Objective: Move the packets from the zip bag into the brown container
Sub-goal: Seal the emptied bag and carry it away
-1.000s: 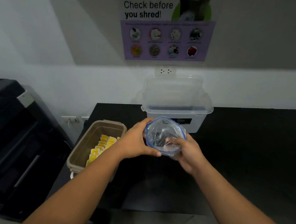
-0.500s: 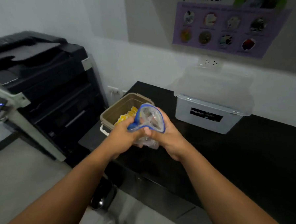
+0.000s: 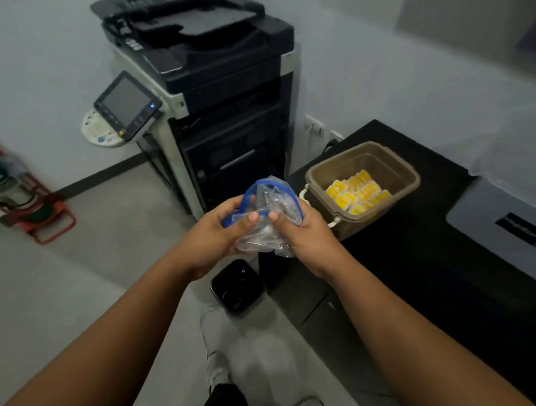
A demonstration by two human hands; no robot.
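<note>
A clear zip bag (image 3: 271,209) with a blue zip rim is crumpled between both hands, held in the air left of the black counter. My left hand (image 3: 218,231) grips its left side, thumb on the blue rim. My right hand (image 3: 302,235) grips its right side. No packets show inside the bag. The brown container (image 3: 399,169) stands on the counter's left end, right of the bag, with several yellow packets (image 3: 355,192) lying in it.
A large black copier (image 3: 210,85) stands against the wall, left of the black counter (image 3: 437,273). A small black bin (image 3: 237,286) sits on the floor below the hands. A clear plastic box (image 3: 501,221) is at the counter's right. A red stand (image 3: 33,209) is at far left.
The view has swung left and down, bringing the copier and floor into sight. Both hands have carried the bag left, away from the counter, and crumpled it tighter.
</note>
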